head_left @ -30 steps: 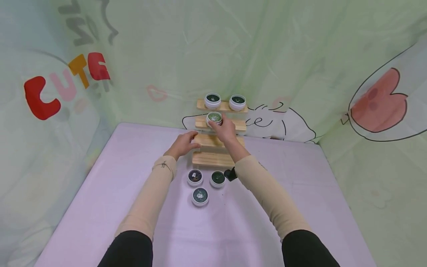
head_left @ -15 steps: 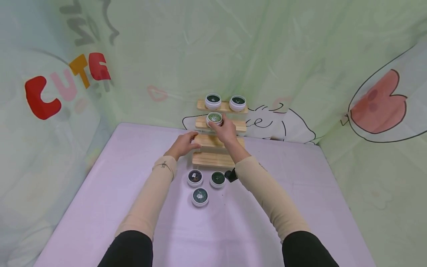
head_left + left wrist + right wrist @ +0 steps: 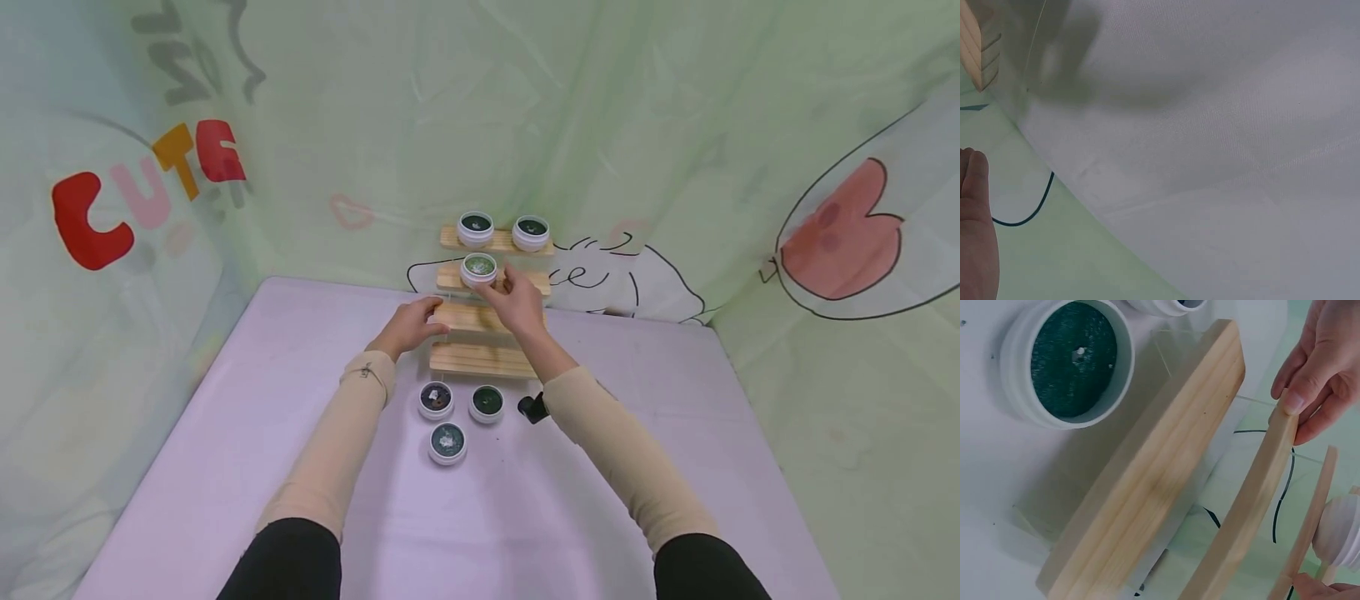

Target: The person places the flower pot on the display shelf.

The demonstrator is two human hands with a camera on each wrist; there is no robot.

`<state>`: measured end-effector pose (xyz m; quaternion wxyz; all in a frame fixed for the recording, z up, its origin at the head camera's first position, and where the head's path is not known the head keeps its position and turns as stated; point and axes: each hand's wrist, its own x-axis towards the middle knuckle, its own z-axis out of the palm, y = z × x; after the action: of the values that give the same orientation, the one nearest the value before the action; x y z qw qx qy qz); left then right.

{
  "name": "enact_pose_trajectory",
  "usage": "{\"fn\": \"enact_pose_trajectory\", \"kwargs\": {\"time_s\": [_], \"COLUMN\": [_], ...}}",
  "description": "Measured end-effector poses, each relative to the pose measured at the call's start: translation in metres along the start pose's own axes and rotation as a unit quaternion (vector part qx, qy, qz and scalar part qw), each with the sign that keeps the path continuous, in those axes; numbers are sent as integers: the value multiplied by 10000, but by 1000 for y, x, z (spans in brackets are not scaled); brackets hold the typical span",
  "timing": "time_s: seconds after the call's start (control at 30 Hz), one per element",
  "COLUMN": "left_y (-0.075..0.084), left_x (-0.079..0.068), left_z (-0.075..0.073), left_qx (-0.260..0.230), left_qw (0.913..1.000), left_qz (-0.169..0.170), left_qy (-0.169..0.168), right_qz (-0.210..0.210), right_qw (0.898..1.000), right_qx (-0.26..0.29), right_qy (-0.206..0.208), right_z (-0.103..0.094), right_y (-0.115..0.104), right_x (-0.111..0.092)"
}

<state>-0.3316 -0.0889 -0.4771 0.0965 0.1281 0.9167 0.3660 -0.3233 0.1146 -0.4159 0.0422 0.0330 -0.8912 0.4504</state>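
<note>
A wooden tiered display stand rises in steps against the backdrop. My left hand pinches the left end of its second-lowest shelf, thumb and fingers about the edge in the right wrist view. One white round jar with light green contents sits at the left of the shelf above. My right hand is just right of this jar, fingers loosened and index finger apart from it; whether the thumb touches the jar, I cannot tell. In the right wrist view, its fingertip shows beside the shelf edge and the jar.
Two dark green jars, a left one and a right one, stand on the top shelf. Before the stand on the lilac cloth are a dark jar, a green jar and a grey-green jar. Printed fabric hangs behind.
My right hand has loosened from the light green jar and shifted slightly right and down. The jar stays on its shelf. My left hand keeps its hold on the stand.
</note>
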Motion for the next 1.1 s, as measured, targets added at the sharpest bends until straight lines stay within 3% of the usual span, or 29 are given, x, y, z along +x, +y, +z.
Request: {"fn": "enact_pose_trajectory", "kwargs": {"time_s": [0.33,1.1], "left_y": [7,6], "left_x": [-7,-6], "left_z": [-4,-3], "left_qx": [-87,58], "left_qw": [9999,9999], "left_qz": [63,120], "left_qy": [34,81], "right_qz": [136,613], "right_qw": [9990,9917], "right_qx": [391,899], "right_qy": [-183,-692], "right_z": [-4,8], "right_y": [13,47], "right_x": [-22,-88]}}
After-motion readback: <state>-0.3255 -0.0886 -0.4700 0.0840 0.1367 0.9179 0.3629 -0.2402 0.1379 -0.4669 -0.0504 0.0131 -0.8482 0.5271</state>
